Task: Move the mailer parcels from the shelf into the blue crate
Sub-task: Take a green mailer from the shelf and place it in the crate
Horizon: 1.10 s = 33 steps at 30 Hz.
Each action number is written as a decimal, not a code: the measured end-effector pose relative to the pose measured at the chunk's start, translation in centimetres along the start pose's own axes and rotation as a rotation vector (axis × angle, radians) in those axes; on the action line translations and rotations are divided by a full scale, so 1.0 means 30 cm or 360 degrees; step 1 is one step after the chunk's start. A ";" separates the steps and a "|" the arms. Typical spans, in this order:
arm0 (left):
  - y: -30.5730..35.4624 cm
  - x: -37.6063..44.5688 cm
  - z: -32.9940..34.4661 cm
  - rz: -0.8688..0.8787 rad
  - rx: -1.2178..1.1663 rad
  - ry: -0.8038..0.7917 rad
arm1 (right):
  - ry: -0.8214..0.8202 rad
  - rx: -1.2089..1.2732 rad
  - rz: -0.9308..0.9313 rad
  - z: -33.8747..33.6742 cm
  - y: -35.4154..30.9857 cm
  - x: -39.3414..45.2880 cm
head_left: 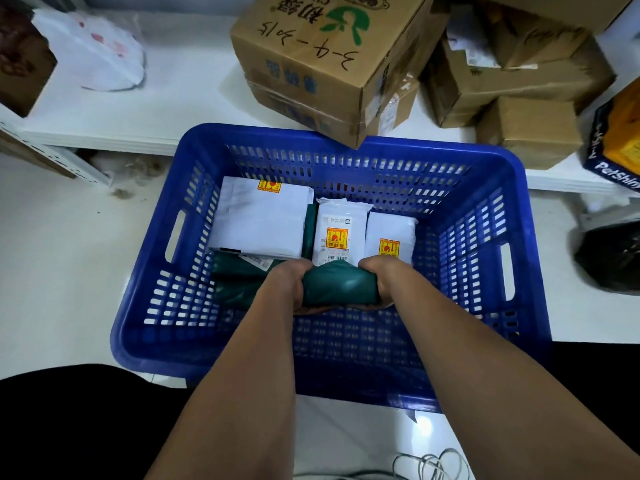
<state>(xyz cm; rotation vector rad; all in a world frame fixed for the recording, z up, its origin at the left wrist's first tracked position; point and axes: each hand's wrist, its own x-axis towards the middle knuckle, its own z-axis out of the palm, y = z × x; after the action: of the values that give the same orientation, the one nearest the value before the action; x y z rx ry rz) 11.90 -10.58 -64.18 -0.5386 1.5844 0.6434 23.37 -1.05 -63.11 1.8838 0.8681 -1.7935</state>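
- Forearms reach down from the camera into the blue crate point(485, 157), which sits on the floor against the shelf point(173, 109).
- Left hand point(291, 285) and right hand point(384, 278) each curl round one end of a dark green mailer point(337, 284), gripping it from both sides, probably to lower it flat.
- Just beyond lie three white mailers point(263, 220) with yellow stickers, side by side along the crate's far half; another green parcel point(239, 268) lies left.
- Cardboard boxes point(311, 57) and a white bag point(104, 53) rest on the shelf.
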 end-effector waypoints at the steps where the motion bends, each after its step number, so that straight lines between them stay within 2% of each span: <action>1: -0.004 -0.004 0.000 0.0013 0.0024 0.0000 | 0.0007 -0.0027 0.0009 -0.004 0.006 -0.004; 7: -0.038 -0.069 0.008 0.0128 0.0144 -0.0138 | -0.0001 -0.0104 -0.0103 -0.040 0.056 -0.029; 10: -0.046 -0.095 0.039 0.0287 0.0028 -0.0312 | 0.0002 -0.0040 -0.0364 -0.059 0.055 -0.039; 14: -0.058 -0.099 0.066 0.0688 -0.0032 -0.0199 | 0.0302 -0.0248 -0.0792 -0.071 0.043 -0.021; 17: -0.082 -0.071 0.069 0.0944 -0.0094 -0.0148 | 0.0475 -0.0358 -0.0982 -0.082 0.048 0.000; 19: -0.095 -0.066 0.061 0.1031 -0.0048 -0.0162 | 0.0390 -0.0298 -0.1016 -0.092 0.061 0.005; 24: -0.079 -0.020 0.009 0.1209 0.0368 -0.0150 | -0.0103 -0.0157 -0.0959 -0.152 0.108 0.013; 29: -0.039 0.020 0.017 0.1445 0.0349 0.0004 | -0.0448 -0.0038 -0.1084 -0.187 0.052 0.055; 33: -0.021 0.064 -0.005 0.1508 0.0514 0.0103 | -0.0384 -0.0189 -0.1051 -0.172 0.014 0.036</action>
<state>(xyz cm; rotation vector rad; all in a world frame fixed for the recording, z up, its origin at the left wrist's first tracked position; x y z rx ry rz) 12.02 -11.10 -66.16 0.4870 1.9282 1.0338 27.44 2.25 -63.71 1.3470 1.5861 -2.2058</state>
